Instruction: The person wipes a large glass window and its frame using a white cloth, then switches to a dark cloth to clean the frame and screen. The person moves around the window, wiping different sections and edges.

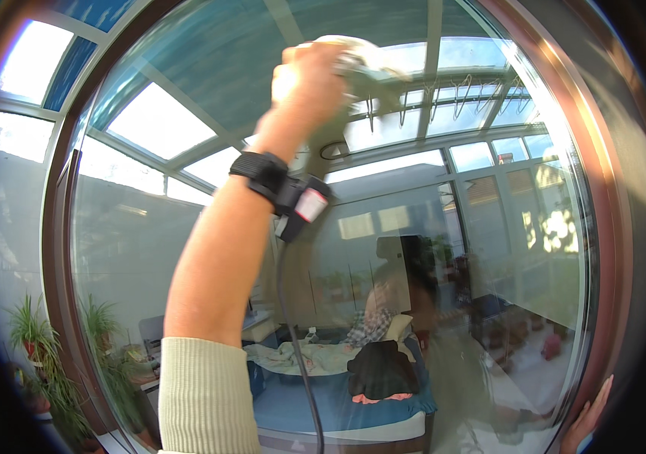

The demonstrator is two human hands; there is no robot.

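A large glass pane in a brown frame stands in front of me. My left hand reaches up high against it, fingers closed around a pale, whitish cloth pressed toward the upper glass; the cloth's edge is smeared by motion. On that wrist sits a black strap with a small boxy device, and a dark cable hangs from it. Low at the right rim, my right hand lies along the edge of the brown frame, its fingers stretched out and only partly in view.
Through the glass, mixed with reflections, show a bed with blue bedding and a dark folded garment. Leafy potted plants stand at the left beyond the frame. Glazed roof panels and a row of hangers appear above.
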